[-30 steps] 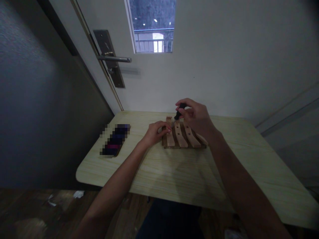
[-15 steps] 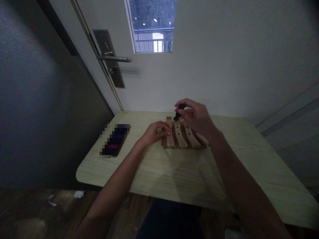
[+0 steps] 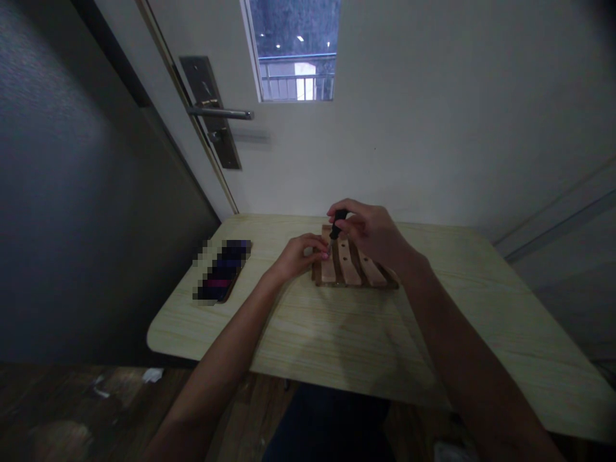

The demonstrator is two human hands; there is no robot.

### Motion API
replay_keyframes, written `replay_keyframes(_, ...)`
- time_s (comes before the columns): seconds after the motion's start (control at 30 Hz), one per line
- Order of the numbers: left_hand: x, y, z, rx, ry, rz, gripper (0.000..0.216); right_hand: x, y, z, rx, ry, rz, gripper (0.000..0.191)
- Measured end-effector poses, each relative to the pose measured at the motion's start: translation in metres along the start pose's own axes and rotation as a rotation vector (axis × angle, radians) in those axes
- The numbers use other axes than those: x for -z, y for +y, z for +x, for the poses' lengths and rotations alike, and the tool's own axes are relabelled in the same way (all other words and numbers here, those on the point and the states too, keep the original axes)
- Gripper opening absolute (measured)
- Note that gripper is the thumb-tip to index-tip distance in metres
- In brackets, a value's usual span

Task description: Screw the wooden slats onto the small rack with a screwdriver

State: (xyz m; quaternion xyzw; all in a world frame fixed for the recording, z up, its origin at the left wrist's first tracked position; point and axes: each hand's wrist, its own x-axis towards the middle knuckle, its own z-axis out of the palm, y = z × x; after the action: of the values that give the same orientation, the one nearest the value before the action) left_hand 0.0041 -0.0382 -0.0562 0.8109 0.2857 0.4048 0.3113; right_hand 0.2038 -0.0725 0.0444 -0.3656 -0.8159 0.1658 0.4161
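Observation:
A small wooden rack (image 3: pixel 351 273) with several curved slats, some with dark holes, lies on the table. My right hand (image 3: pixel 373 232) is closed around a black-handled screwdriver (image 3: pixel 339 221), held tilted. Its short shaft points down at the leftmost slat (image 3: pixel 328 272), close to my left fingertips. My left hand (image 3: pixel 304 254) rests at the rack's left side with thumb and fingers pinched over that slat. Whatever is between those fingertips is too small to make out. Part of the rack's right side is hidden behind my right hand and wrist.
A phone (image 3: pixel 224 273), partly pixelated, lies at the left of the pale wooden table (image 3: pixel 308 346). Behind the table stands a white door (image 3: pixel 409 115) with a metal handle (image 3: pixel 221 113) and a small window. A grey surface (image 3: pixel 72 224) rises at the left.
My right hand has moved left and slightly down with the screwdriver, from above the second slat to the leftmost one. The left hand has stayed in place.

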Motion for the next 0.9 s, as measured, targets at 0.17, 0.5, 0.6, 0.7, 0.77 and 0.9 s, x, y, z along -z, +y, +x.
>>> replay_keyframes(0.17,0.0,-0.001,0.001,-0.009,-0.004,0.015,0.007,0.004,-0.002,-0.001,0.11,-0.047,-0.04,0.031)
replay_keyframes(0.5,0.001,0.003,0.0,-0.021,-0.015,0.039,0.002,-0.013,0.001,0.001,0.005,0.148,0.031,0.017)
replay_keyframes(0.6,0.001,0.004,0.001,-0.032,-0.013,0.037,0.003,-0.011,0.0,0.001,0.023,0.172,0.029,0.016)
replay_keyframes(0.7,0.002,0.004,0.0,-0.038,-0.014,0.047,0.005,-0.006,0.0,-0.001,-0.01,0.128,0.079,0.02)
replay_keyframes(0.77,0.002,0.004,0.0,-0.033,-0.02,0.06,0.004,-0.005,0.001,-0.001,-0.037,0.117,0.122,0.02)
replay_keyframes(0.9,0.003,0.003,0.0,-0.028,-0.025,0.06,0.004,-0.008,0.003,0.001,-0.02,0.162,0.118,0.017)
